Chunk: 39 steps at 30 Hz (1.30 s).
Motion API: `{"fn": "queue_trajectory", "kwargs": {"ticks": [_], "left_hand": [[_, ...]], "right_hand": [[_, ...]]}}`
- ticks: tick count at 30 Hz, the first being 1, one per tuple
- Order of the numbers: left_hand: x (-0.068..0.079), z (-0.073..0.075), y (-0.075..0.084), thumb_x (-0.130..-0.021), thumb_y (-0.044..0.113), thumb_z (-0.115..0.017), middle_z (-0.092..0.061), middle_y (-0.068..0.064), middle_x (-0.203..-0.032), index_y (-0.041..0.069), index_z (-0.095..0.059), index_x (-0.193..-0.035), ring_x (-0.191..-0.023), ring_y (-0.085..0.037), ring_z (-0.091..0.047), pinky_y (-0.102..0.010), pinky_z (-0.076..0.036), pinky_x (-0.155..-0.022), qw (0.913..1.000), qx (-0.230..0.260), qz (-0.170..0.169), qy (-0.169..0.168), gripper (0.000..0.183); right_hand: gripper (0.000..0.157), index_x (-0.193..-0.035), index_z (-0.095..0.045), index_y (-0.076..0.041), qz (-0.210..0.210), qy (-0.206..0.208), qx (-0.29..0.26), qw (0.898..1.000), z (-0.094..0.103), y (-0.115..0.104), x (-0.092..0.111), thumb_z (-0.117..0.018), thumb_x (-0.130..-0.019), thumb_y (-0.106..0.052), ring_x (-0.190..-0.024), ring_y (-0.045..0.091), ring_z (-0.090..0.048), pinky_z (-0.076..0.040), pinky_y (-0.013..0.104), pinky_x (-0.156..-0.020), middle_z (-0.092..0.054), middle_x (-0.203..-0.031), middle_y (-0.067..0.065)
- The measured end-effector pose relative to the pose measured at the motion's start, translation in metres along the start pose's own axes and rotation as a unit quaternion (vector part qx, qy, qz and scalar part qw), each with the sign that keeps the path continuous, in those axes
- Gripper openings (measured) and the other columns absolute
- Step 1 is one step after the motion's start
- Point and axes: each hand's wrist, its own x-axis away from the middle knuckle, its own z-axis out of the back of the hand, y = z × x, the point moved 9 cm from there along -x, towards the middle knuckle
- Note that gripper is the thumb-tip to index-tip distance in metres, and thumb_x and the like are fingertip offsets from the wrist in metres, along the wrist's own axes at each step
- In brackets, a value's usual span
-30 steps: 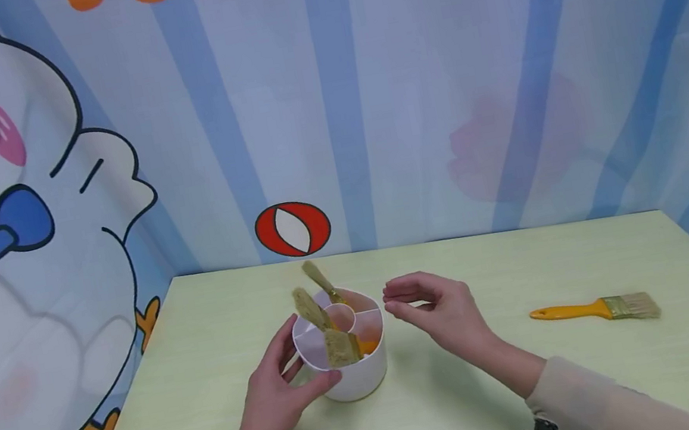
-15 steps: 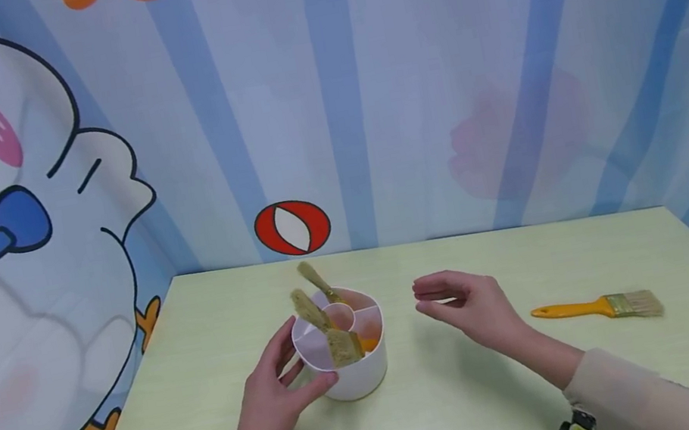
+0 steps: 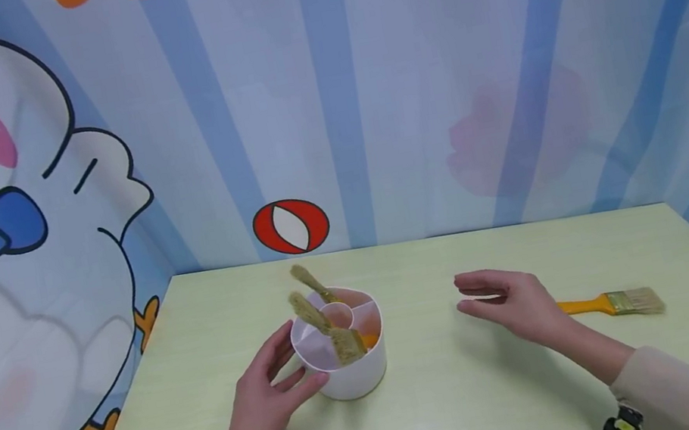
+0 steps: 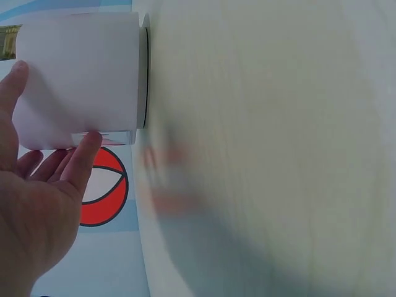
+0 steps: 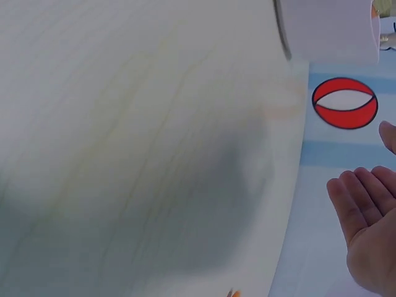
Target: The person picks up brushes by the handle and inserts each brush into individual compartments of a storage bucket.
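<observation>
A white round brush holder [image 3: 356,383] with compartments and a small central ring stands on the pale table. My left hand [image 3: 266,405] holds it from the left, thumb on the near wall; in the left wrist view the fingers wrap around the white wall [image 4: 80,74]. Three brushes lean in it, bristles up: a rear paintbrush [image 3: 307,275], a middle paintbrush [image 3: 308,310] and a wider front paintbrush [image 3: 348,345]. To the right, my right hand [image 3: 514,302] hovers over the table with nothing in it, thumb apart from the fingers.
Another flat paintbrush [image 3: 630,303] with a yellow-orange handle lies on the table [image 3: 448,412] at the right, its handle end hidden behind my right hand. A printed cloth backdrop [image 3: 391,84] with blue stripes rises behind the table's far edge.
My right hand has moved right, away from the brush holder and towards the lying paintbrush, now covering its handle end. The left hand keeps its hold on the holder.
</observation>
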Motion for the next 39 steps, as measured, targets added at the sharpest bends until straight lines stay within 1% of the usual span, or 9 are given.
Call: {"fn": "queue_trajectory", "kwargs": {"ticks": [5, 9, 13, 19, 22, 26, 33, 36, 39], "left_hand": [[0.000, 0.003, 0.001, -0.086, 0.021, -0.093, -0.053, -0.008, -0.161, 0.019, -0.048, -0.160, -0.148, -0.031, -0.052, -0.036, -0.061, -0.102, 1.0000, -0.005, 0.005, 0.001, 0.087], [-0.002, 0.010, 0.003, -0.086, 0.020, -0.092, -0.055, -0.010, -0.158, 0.014, -0.052, -0.157, -0.146, -0.031, -0.054, -0.038, -0.058, -0.106, 0.9998, -0.016, -0.010, -0.004, 0.082], [-0.008, 0.019, 0.006, -0.088, 0.020, -0.091, -0.055, -0.012, -0.159, 0.008, -0.051, -0.157, -0.148, -0.031, -0.052, -0.039, -0.055, -0.109, 0.9993, -0.025, -0.024, -0.015, 0.081], [-0.018, 0.027, 0.002, -0.090, 0.023, -0.090, -0.052, -0.013, -0.162, 0.008, -0.047, -0.160, -0.150, -0.033, -0.049, -0.041, -0.053, -0.112, 0.9986, -0.037, -0.022, -0.032, 0.084], [-0.020, 0.026, 0.001, -0.090, 0.020, -0.089, -0.051, -0.014, -0.162, 0.006, -0.046, -0.160, -0.150, -0.035, -0.049, -0.042, -0.053, -0.112, 0.9983, -0.034, -0.025, -0.040, 0.083], [-0.020, 0.023, 0.000, -0.089, 0.017, -0.090, -0.051, -0.015, -0.161, 0.004, -0.047, -0.159, -0.149, -0.035, -0.050, -0.041, -0.053, -0.112, 0.9984, -0.024, -0.028, -0.043, 0.083], [-0.015, 0.015, 0.001, -0.088, 0.022, -0.091, -0.050, -0.012, -0.163, 0.007, -0.047, -0.160, -0.149, -0.032, -0.050, -0.040, -0.052, -0.113, 0.9988, -0.029, -0.019, -0.034, 0.086], [-0.013, 0.012, 0.002, -0.087, 0.023, -0.092, -0.051, -0.012, -0.162, 0.009, -0.047, -0.161, -0.149, -0.032, -0.050, -0.041, -0.052, -0.113, 0.9988, -0.037, -0.017, -0.026, 0.087], [-0.010, 0.008, 0.002, -0.086, 0.024, -0.093, -0.052, -0.011, -0.161, 0.012, -0.047, -0.161, -0.149, -0.031, -0.051, -0.040, -0.052, -0.113, 0.9989, -0.040, -0.017, -0.020, 0.089]], "right_hand": [[0.051, -0.142, -0.067, -0.001, -0.001, -0.003, 0.050, 0.999, 0.014, 0.016, 0.006, -0.081, -0.098, -0.023, -0.119, 0.036, -0.073, -0.063, 0.040, -0.097, -0.071, -0.136, 0.019], [0.052, -0.141, -0.068, 0.000, 0.003, 0.001, 0.098, 0.995, 0.026, 0.027, 0.012, -0.082, -0.097, -0.024, -0.118, 0.039, -0.073, -0.063, 0.045, -0.096, -0.071, -0.136, 0.020], [0.052, -0.141, -0.068, -0.001, -0.001, 0.010, 0.146, 0.989, 0.041, 0.039, 0.021, -0.081, -0.098, -0.027, -0.116, 0.043, -0.073, -0.063, 0.050, -0.096, -0.070, -0.138, 0.020], [0.057, -0.143, -0.067, -0.002, -0.023, 0.014, 0.220, 0.975, 0.064, 0.062, 0.033, -0.079, -0.099, -0.036, -0.122, 0.049, -0.068, -0.059, 0.062, -0.099, -0.066, -0.142, 0.025], [0.058, -0.142, -0.068, -0.002, -0.028, 0.009, 0.255, 0.967, 0.072, 0.073, 0.039, -0.080, -0.098, -0.038, -0.125, 0.051, -0.064, -0.056, 0.067, -0.099, -0.066, -0.140, 0.027], [0.056, -0.136, -0.071, 0.000, -0.015, -0.003, 0.302, 0.953, 0.078, 0.084, 0.047, -0.084, -0.094, -0.035, -0.124, 0.051, -0.064, -0.057, 0.067, -0.097, -0.068, -0.138, 0.027], [0.058, -0.134, -0.072, 0.000, 0.001, -0.015, 0.361, 0.932, 0.079, 0.089, 0.062, -0.084, -0.093, -0.039, -0.123, 0.051, -0.066, -0.057, 0.068, -0.095, -0.067, -0.139, 0.025], [0.059, -0.135, -0.072, 0.000, 0.000, -0.017, 0.375, 0.927, 0.078, 0.090, 0.066, -0.082, -0.094, -0.042, -0.122, 0.051, -0.066, -0.057, 0.068, -0.094, -0.067, -0.140, 0.025], [0.061, -0.138, -0.070, 0.000, -0.004, -0.018, 0.374, 0.927, 0.076, 0.091, 0.068, -0.081, -0.095, -0.042, -0.124, 0.052, -0.065, -0.055, 0.070, -0.096, -0.065, -0.141, 0.025]]}}
